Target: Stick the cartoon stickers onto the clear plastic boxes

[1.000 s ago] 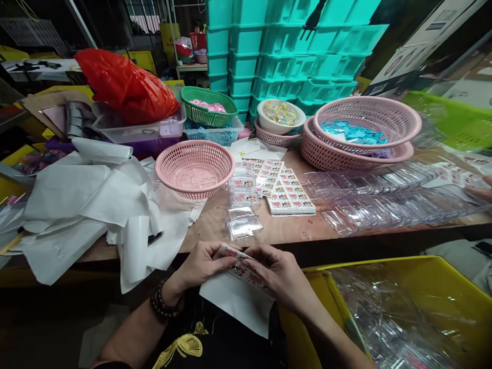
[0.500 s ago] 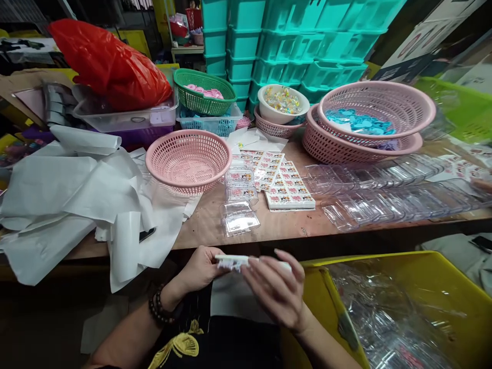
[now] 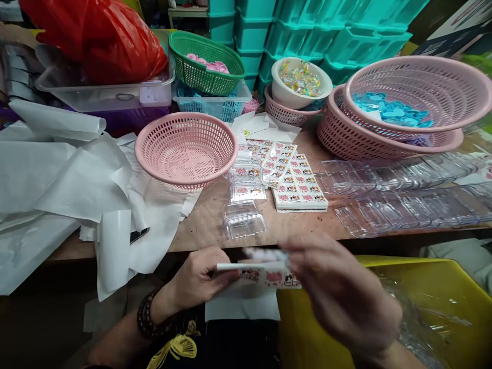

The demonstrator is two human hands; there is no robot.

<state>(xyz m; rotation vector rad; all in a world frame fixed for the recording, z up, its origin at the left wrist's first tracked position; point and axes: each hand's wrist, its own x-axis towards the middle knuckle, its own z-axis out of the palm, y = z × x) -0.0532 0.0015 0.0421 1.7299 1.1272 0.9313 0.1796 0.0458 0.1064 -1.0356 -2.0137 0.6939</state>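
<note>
Left hand [image 3: 203,274] has the sticker sheet [image 3: 273,278] pinched at one end, thumb over the print, top edge curled! Right hand [image 3: 346,294] is all blur at the other end, a smeared pale strip [image 3: 265,254] by its fingertips, too fuzzy to call it gripped. Plain white paper [image 3: 242,306] hangs below, between the hands. Dead ahead of them on the bench [image 3: 209,220], a column of clear cases [image 3: 246,220], a sticker stack [image 3: 302,200] just to its right. Beyond the left hand, a pink basket [image 3: 186,146]; farther left, heaped white sheets [image 3: 65,184]. Ahead and right of the right hand, overlapping rows of clear plastic [image 3: 415,205]; below those, beside that hand, a yellow bin [image 3: 449,287].
</note>
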